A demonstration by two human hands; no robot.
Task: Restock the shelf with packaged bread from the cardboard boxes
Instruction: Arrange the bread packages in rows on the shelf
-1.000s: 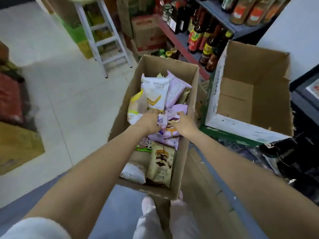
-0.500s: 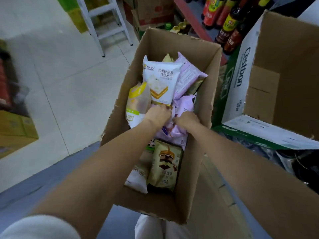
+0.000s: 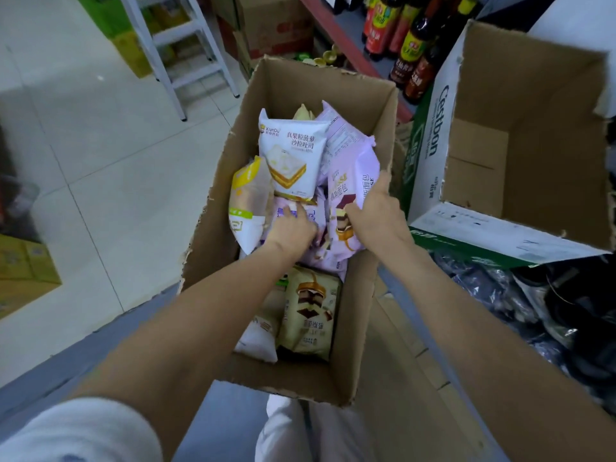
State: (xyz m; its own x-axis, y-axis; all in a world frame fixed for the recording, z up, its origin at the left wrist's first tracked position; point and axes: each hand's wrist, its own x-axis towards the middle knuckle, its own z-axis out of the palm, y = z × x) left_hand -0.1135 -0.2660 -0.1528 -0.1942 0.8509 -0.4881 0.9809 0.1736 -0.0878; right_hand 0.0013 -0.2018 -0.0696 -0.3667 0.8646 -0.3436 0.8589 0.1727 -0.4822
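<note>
Fingers of the right hand (image 3: 375, 216) curl round a purple pack (image 3: 350, 181), lifting it clear; the left hand (image 3: 291, 226) digs among purple packs below, grip hidden. Bread fills the box (image 3: 213, 208). Bottle shelf (image 3: 336, 38) at one o'clock, empty box (image 3: 533, 105) at three.

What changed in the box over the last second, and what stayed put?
The right hand has taken hold of a purple bread packet and raised it toward the box's right wall; before, both hands were low in the purple pile. The left hand still rests on the purple packets below. The white toast packet, the beige packet and the cardboard box are unchanged.
</note>
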